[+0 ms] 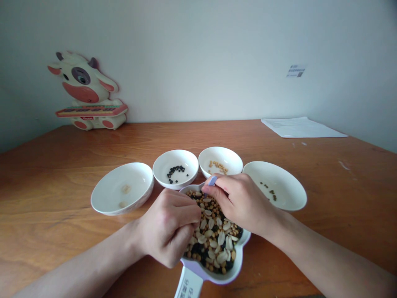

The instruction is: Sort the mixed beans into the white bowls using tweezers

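A lilac and white lobed bowl with a handle point(245, 244) stands in front of me, full of mixed peanuts point(221, 238), yellow beans and dark beans. Over its far part, my right hand point(240, 198) pinches a small lilac plastic tool point(212, 181) between thumb and forefinger; most of the tool is hidden, so its kind cannot be made out. My left hand point(172, 223) is closed above the bowl's left side, knuckles up. Its fingertips are out of sight, and whatever they may hold does not show.
Behind the lobed bowl, white bowls hold a few pale pieces point(125, 189), black beans point(175, 169), yellow beans point(219, 166) and small green beans point(273, 194). A toy cow with a keyboard point(89, 95) and papers point(302, 127) lie near the wall.
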The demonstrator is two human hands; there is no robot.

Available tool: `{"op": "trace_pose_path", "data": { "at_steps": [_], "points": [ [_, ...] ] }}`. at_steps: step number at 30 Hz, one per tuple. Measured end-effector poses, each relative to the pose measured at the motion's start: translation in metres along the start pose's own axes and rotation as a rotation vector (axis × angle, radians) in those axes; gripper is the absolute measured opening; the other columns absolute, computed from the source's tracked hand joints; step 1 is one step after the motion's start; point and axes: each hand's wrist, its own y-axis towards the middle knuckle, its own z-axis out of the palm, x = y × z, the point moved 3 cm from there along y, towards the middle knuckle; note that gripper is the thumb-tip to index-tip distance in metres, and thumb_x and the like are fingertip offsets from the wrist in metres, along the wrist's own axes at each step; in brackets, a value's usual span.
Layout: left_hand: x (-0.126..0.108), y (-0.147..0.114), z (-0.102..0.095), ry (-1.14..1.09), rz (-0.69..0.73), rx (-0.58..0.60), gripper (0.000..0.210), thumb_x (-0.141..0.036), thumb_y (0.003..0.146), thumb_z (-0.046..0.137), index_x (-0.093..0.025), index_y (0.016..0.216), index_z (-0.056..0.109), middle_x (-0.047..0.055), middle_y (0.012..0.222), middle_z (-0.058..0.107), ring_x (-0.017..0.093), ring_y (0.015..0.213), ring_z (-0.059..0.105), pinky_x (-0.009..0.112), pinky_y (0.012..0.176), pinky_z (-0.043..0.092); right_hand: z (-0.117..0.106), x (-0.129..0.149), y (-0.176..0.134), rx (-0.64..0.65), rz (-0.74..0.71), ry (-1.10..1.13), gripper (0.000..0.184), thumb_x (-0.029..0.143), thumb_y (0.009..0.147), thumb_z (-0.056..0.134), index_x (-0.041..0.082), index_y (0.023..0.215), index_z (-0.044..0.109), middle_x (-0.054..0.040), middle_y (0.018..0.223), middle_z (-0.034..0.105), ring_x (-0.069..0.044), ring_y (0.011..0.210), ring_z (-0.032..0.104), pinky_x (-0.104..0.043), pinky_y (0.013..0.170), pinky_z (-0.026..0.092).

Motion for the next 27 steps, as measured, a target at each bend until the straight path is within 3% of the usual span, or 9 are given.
{"op": "trace_pose_path", "data": {
  "at_steps": [13,21,24,27],
  "points": [
    [0.0009,-0.0013,0.0008,0.005,0.001,0.004,0.020,-0.007,0.076,0.035,-0.021,0.062,0.034,-0.001,0.051,0.043,0.014,0.046,0.034,0.030,0.046,0.026,-0.0026,0.0007,0.0005,-0.080,-0.027,0.038,0.029,0.024,0.096,0.053,0.014,0.071,0.063,-0.0021,0.064,0.067,-0.012,0.058,0.062,-0.023,0.058,0.039],
    [0.0001,-0.0008,0.0008,-0.010,-0.005,0.007,0.020,-0.007,0.076,0.035,-0.021,0.063,0.031,-0.002,0.051,0.041,0.014,0.046,0.032,0.030,0.046,0.026,-0.0058,0.0020,-0.0013,-0.122,-0.044,-0.008,0.030,0.025,0.096,0.054,0.014,0.069,0.063,0.0001,0.057,0.062,-0.010,0.051,0.054,-0.024,0.053,0.035],
    [0.0011,-0.0010,0.0013,-0.015,-0.008,0.010,0.020,-0.007,0.076,0.035,-0.021,0.063,0.031,-0.002,0.051,0.041,0.014,0.046,0.032,0.030,0.046,0.026,-0.0045,0.0013,-0.0009,-0.088,-0.024,-0.018,0.033,0.027,0.095,0.053,0.015,0.065,0.060,0.0002,0.055,0.060,-0.010,0.049,0.052,-0.024,0.051,0.033],
    [0.0030,-0.0017,0.0015,-0.019,-0.009,0.008,0.020,-0.007,0.076,0.035,-0.021,0.063,0.031,-0.002,0.052,0.041,0.014,0.046,0.033,0.030,0.046,0.025,-0.0006,-0.0004,-0.0003,-0.004,0.020,-0.004,0.031,0.028,0.096,0.053,0.015,0.068,0.060,-0.0020,0.060,0.064,-0.012,0.054,0.058,-0.024,0.054,0.037]
  ]
}}
